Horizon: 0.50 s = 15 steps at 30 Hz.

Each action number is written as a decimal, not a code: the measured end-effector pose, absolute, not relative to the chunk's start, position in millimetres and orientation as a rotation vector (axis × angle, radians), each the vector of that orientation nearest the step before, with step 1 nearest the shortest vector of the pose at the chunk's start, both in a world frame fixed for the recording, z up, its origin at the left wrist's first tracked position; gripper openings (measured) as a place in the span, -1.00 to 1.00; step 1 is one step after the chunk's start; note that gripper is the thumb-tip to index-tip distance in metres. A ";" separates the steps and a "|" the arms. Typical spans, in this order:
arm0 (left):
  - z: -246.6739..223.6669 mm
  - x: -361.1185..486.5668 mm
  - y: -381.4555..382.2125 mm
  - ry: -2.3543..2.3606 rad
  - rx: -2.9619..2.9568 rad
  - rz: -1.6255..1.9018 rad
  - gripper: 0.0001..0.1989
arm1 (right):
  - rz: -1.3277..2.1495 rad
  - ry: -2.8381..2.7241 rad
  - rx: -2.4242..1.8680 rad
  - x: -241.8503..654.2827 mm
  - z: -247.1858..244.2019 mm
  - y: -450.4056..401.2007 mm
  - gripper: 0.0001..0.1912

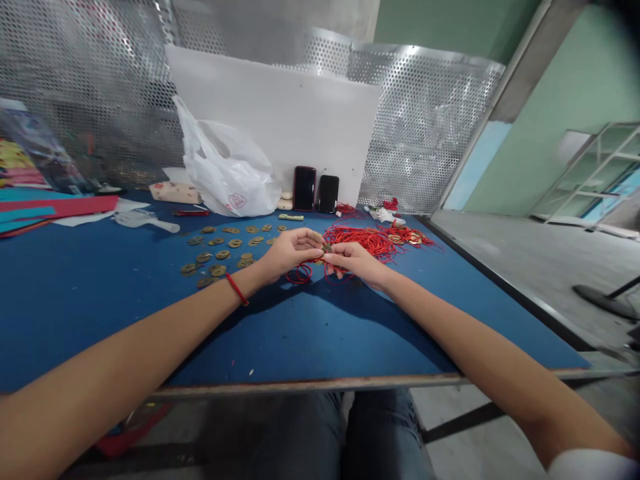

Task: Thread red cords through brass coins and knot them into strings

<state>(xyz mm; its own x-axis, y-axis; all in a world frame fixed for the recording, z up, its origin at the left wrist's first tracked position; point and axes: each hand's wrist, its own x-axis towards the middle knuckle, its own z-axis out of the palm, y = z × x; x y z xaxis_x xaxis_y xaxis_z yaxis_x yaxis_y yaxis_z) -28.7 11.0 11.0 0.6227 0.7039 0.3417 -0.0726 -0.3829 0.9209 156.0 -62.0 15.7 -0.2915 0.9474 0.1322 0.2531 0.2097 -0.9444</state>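
Over the middle of the blue table, my left hand (295, 253) and my right hand (357, 260) meet with fingertips closed. A dark brass-coloured coin (327, 247) is pinched between them. Thin red cord (300, 273) hangs in a loop beneath my left fingers, and more trails below my right hand. Just behind my right hand lies a tangled pile of red cords (363, 241). Loose coins with holes in their middles (219, 270) are scattered left of my left hand. My fingers hide how the cord meets the coin.
A white plastic bag (230, 170) and two dark phones (304, 189) stand against a white board (280, 100) at the back. Coloured paper strips (55, 207) and a clear plastic scoop (145, 220) lie at left. More coins with red cord (407, 236) are at right.
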 end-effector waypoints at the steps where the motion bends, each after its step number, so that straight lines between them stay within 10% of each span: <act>1: 10.9 -28.4 10.6 0.511 1.775 0.904 -0.61 | 1.102 -1.707 -1.130 155.0 14.6 -62.1 -0.56; 15: 12.6 -28.7 4.7 0.555 1.603 0.806 -0.61 | 1.089 -1.439 -1.187 155.8 13.7 -58.9 -0.73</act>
